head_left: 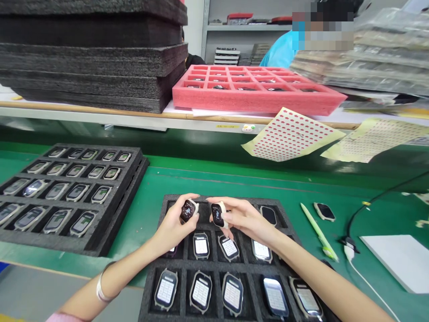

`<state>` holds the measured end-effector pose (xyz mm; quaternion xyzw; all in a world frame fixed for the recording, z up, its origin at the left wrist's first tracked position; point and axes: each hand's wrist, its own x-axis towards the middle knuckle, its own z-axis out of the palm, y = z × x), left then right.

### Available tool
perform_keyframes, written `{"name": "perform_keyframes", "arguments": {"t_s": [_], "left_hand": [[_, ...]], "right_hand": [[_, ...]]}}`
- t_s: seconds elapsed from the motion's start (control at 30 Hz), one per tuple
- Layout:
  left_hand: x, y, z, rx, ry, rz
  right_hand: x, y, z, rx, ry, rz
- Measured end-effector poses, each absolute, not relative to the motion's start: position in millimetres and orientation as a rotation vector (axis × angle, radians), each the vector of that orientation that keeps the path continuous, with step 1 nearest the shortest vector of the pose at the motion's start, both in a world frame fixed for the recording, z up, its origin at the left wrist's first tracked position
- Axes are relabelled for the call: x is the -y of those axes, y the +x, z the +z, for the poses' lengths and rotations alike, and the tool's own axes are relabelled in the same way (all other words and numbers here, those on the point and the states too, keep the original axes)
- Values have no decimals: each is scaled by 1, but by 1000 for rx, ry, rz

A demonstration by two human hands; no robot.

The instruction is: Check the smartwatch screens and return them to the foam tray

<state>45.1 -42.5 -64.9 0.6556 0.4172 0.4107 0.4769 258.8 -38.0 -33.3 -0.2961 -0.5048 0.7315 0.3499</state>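
My left hand (180,220) is closed around a smartwatch case (188,210), its lit dark screen facing me. Beside it, my right hand (246,218) pinches a second smartwatch case (217,214) with a similar lit screen. Both are held above the back row of a black foam tray (182,268). In the tray's compartments lie several strapless watches, such as a watch with a white keypad-like screen (201,291). One watch with a dark screen (268,215) sits behind my right hand. My right forearm covers part of the tray.
Another foam tray of watches (100,232) lies at left. A loose watch (324,211), a green pen (318,230), a cable (349,250) and a white box (398,261) are at right. The shelf above bears black foam (100,58) and a pink tray (254,100); sticker sheets (291,136) hang down.
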Motion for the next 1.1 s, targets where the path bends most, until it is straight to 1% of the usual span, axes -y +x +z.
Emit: {"name": "perform_keyframes", "arguments": {"t_s": [0.83,1.1], "left_hand": [[42,44,-66,-1081,1588,1012],[42,43,-67,-1071,1590,994]], "right_hand": [[37,261,-35,1339,-844,1821],[38,260,-34,1338,-804,1872]]}}
